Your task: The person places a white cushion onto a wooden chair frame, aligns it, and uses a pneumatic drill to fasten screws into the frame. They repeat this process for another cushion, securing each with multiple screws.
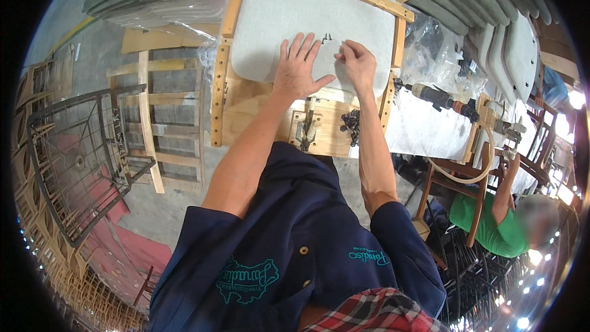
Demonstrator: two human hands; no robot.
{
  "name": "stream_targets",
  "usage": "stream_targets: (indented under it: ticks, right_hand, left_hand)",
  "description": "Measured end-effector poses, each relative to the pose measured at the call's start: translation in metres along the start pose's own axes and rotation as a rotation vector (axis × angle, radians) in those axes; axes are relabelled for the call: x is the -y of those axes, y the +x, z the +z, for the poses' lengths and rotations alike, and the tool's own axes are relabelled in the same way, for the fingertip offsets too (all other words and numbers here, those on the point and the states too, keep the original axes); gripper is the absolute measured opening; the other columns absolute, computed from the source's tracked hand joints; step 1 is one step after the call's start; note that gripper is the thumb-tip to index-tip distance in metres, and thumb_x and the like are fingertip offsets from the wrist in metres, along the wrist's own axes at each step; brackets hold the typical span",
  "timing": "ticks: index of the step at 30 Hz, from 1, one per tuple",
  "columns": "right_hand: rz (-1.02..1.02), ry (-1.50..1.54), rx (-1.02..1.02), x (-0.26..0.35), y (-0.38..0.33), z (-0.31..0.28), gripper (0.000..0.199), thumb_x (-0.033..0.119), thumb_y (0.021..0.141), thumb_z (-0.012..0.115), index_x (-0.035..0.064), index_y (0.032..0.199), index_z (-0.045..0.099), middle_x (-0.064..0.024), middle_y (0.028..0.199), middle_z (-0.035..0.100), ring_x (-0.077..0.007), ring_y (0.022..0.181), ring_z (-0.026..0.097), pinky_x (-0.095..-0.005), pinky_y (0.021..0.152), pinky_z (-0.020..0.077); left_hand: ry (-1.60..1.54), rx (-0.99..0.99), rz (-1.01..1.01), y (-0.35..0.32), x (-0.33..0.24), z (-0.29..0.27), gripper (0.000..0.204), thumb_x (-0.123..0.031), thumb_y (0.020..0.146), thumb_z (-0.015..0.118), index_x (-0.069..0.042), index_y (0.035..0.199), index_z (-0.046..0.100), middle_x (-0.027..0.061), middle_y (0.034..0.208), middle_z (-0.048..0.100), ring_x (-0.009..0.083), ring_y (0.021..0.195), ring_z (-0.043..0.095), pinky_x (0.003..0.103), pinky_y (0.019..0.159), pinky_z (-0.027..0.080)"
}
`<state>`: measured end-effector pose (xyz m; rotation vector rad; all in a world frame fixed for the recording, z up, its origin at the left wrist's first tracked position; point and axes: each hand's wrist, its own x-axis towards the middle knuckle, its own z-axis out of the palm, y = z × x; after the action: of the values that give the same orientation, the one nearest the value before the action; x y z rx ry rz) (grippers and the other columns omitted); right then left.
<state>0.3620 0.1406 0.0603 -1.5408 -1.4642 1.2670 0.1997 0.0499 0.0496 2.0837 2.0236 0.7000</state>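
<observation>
- Fingers of the right hand (357,61) pinch together on something too small to tell, at the grey seat cushion (307,18).
- Left hand (297,69) lies flat, fingers spread, on the cushion inside its wooden frame (222,67) on the table (424,129).
- Risk (a judgement): the cushion could shift if the flat hand lifts.
- Screws (351,124) nearby could scatter if knocked.

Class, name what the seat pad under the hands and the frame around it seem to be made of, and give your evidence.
Seat pad: pale grey woven fabric, matte, likely over padding. Frame: bare light wood, apparently unvarnished, grain and a row of drilled holes visible.
</observation>
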Motion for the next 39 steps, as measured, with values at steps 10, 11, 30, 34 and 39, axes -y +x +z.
stream_targets:
  ticks: [10,11,30,34,39]
  right_hand:
    - [0.113,-0.358,-0.288,-0.084,-0.101,-0.150,0.029,0.018,0.094,0.067,-0.0044,0.113,0.073,-0.0183,0.094,0.077,-0.0240,0.085,0.076,-0.0345,0.076,0.0576]
    - [0.113,-0.433,-0.245,-0.089,-0.106,-0.152,0.029,0.018,0.093,0.068,-0.0031,0.112,0.073,-0.0190,0.096,0.077,-0.0254,0.086,0.076,-0.0356,0.077,0.0577]
    - [0.169,-0.788,-0.085,-0.077,-0.087,-0.091,0.033,0.019,0.077,0.077,-0.0024,0.103,0.077,-0.0244,0.099,0.075,-0.0378,0.095,0.074,-0.0405,0.088,0.0568]
    - [0.122,-0.762,-0.029,-0.078,-0.088,-0.101,0.030,0.014,0.077,0.076,-0.0020,0.102,0.077,-0.0255,0.095,0.074,-0.0372,0.094,0.074,-0.0399,0.086,0.0576]
    - [0.203,-0.688,-0.032,-0.070,-0.089,-0.106,0.037,0.017,0.075,0.079,-0.0036,0.106,0.076,-0.0229,0.095,0.076,-0.0343,0.094,0.075,-0.0384,0.087,0.0577]
  left_hand:
    - [0.073,0.058,-0.011,-0.001,0.004,0.007,0.096,-0.073,0.083,0.063,-0.005,0.149,0.048,0.0153,0.160,0.038,0.0348,0.151,0.027,0.061,0.122,0.016]
    - [0.093,0.082,-0.023,-0.001,0.003,0.008,0.097,-0.076,0.083,0.060,-0.006,0.150,0.047,0.0144,0.161,0.036,0.0340,0.152,0.025,0.060,0.123,0.014]
    - [0.089,0.036,-0.006,-0.002,0.005,0.013,0.097,-0.077,0.083,0.060,-0.006,0.148,0.050,0.0157,0.160,0.039,0.0349,0.150,0.028,0.062,0.122,0.018]
    - [0.104,0.062,-0.006,-0.002,0.005,0.011,0.097,-0.078,0.083,0.059,-0.007,0.148,0.050,0.0144,0.161,0.038,0.0335,0.151,0.026,0.061,0.123,0.016]
    - [0.108,0.068,-0.014,-0.002,0.005,0.012,0.097,-0.078,0.083,0.058,-0.007,0.148,0.050,0.0136,0.161,0.037,0.0330,0.152,0.025,0.060,0.123,0.016]
